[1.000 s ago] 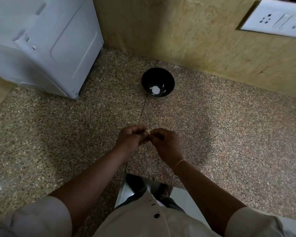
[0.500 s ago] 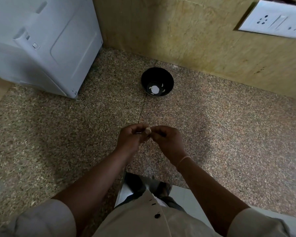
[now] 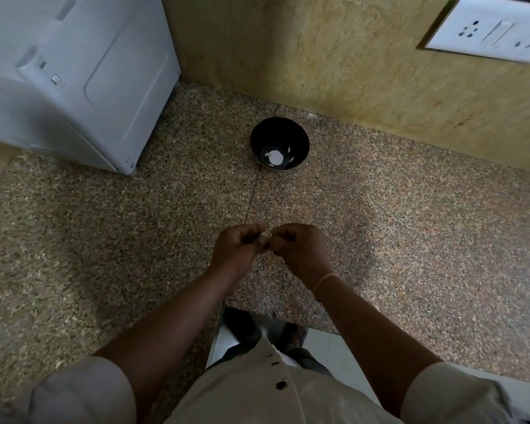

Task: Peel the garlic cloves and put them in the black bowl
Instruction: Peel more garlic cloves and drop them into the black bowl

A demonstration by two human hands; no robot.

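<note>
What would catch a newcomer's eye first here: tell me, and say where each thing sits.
At the centre, over the speckled counter, the left hand and right hand meet and both pinch a small garlic clove. Beyond them, close to the wall, stands the black bowl with white pieces at its bottom. A large white appliance fills the upper left corner.

Beyond the right hand (image 3: 302,254), the black bowl (image 3: 299,139) holds white bits (image 3: 275,157), perhaps peeled cloves. Under that hand the counter (image 3: 410,228) is speckled brown, tan and pink. Between it and the left hand (image 3: 234,252), the garlic clove (image 3: 265,237) looks pale cream. An orange band (image 3: 325,281) rings the right wrist.
</note>
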